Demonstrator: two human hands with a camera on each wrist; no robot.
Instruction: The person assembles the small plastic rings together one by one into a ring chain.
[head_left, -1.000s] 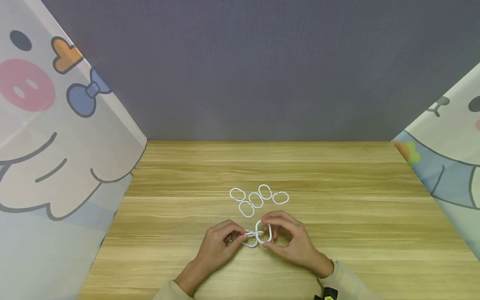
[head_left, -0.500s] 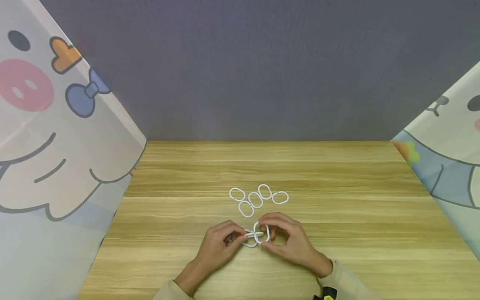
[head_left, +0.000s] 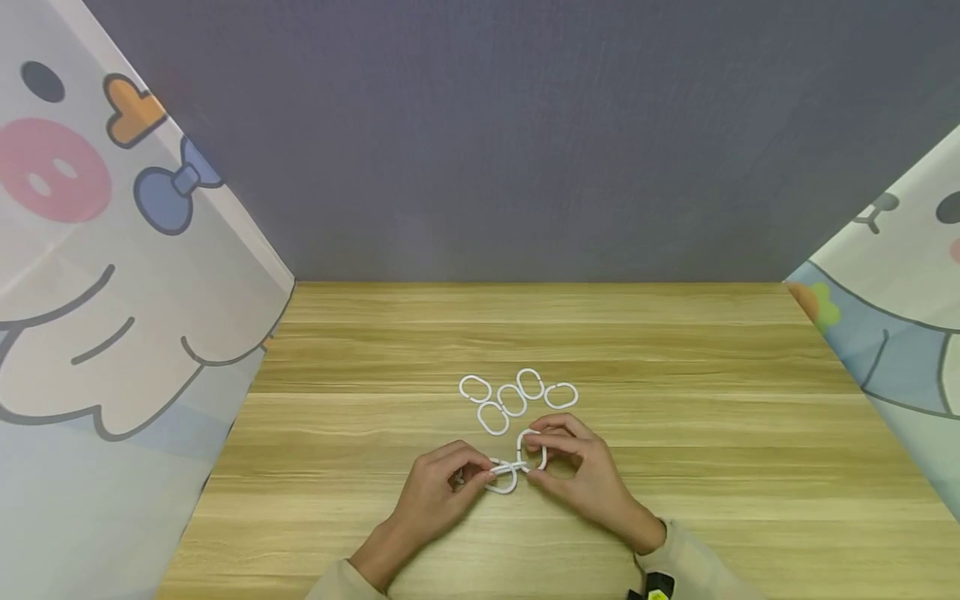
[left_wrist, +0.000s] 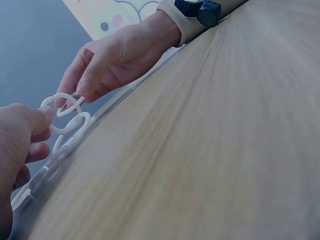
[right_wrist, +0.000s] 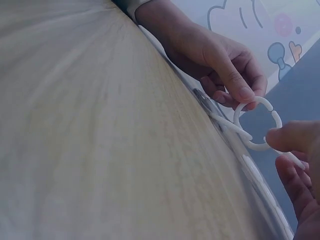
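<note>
My left hand pinches a white oval split link between thumb and index finger, just above the table. A small gap shows in this link's side in the right wrist view. Another white link hangs joined to it, close over the wood, and more of the chain runs behind the left fingers, partly hidden. My right hand holds a further white link by thumb and fingertips, standing nearly upright. Its near end meets the left hand's link, right at the right thumb tip.
Several loose white links lie flat beyond the hands, among them a left one, a near one and a right one. The wooden table meets a grey panel at the back; cartoon-printed panels flank it.
My right hand first shifts slightly left, then tips its link up and away toward the loose links, its fingers changing their place on it. My left hand keeps its hold almost still.
</note>
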